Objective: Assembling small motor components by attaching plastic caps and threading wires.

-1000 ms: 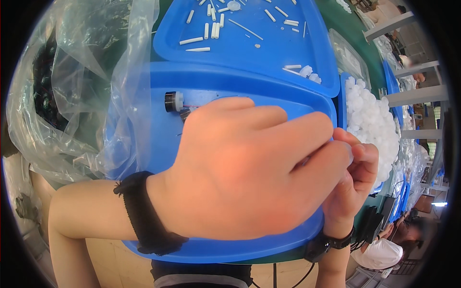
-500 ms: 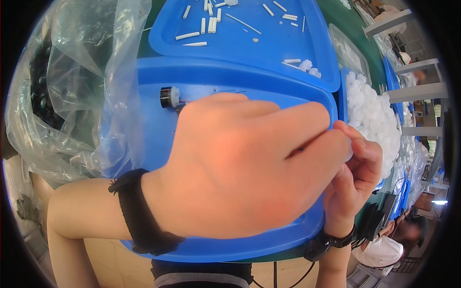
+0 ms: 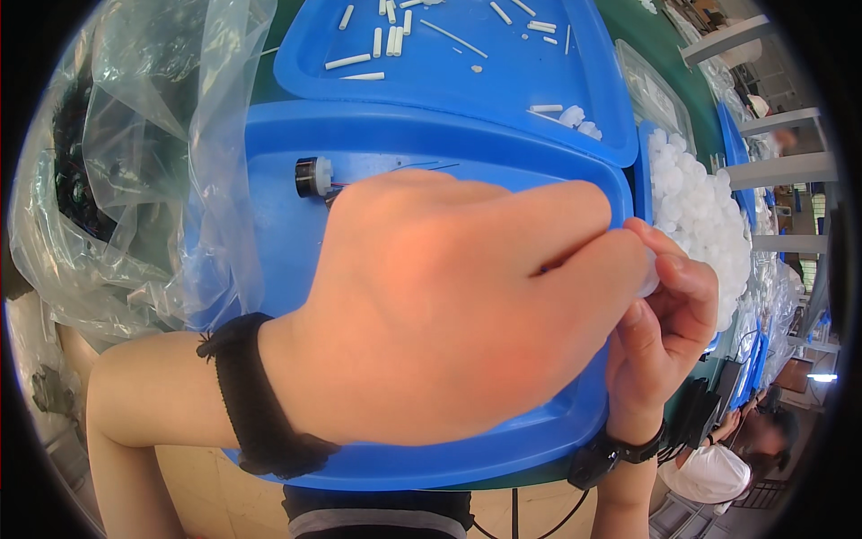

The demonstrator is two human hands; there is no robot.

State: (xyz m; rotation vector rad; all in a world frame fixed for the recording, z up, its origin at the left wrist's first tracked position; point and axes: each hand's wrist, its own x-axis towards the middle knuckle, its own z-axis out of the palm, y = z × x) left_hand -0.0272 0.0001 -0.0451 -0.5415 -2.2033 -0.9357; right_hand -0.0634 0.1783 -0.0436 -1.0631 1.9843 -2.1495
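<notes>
White part point(image 3: 648, 274): a small pale, translucent piece, mostly hidden, pinched between the fingertips of both hands just above the right edge of the near blue tray point(image 3: 296, 225).
Left hand point(image 3: 449, 310): curled into a loose fist over the middle of the near blue tray, fingers drawn together and closed on the white part at its right end; it covers most of the tray floor.
Right hand point(image 3: 660, 337): at the right rim of the near blue tray, thumb and fingers closed together on the same white part, touching the left fingertips.
Wrists: a black band point(image 3: 256, 400) on the left wrist over the tray's lower left corner; a black watch point(image 3: 615, 449) on the right wrist below the tray's lower right edge.
Small motor point(image 3: 312, 176): a black cylinder with a white cap, lying on the near blue tray's floor beyond the left hand, thin wires trailing from it toward the knuckles.
Far blue tray point(image 3: 503, 81): overlaps the far rim of the near blue tray; white sticks point(image 3: 347, 61) lie scattered across it.
White caps point(image 3: 696, 202): a heap in a bin just right of the near blue tray.
Plastic bag point(image 3: 144, 162): clear and crumpled, against the near blue tray's left side, with dark parts inside.
</notes>
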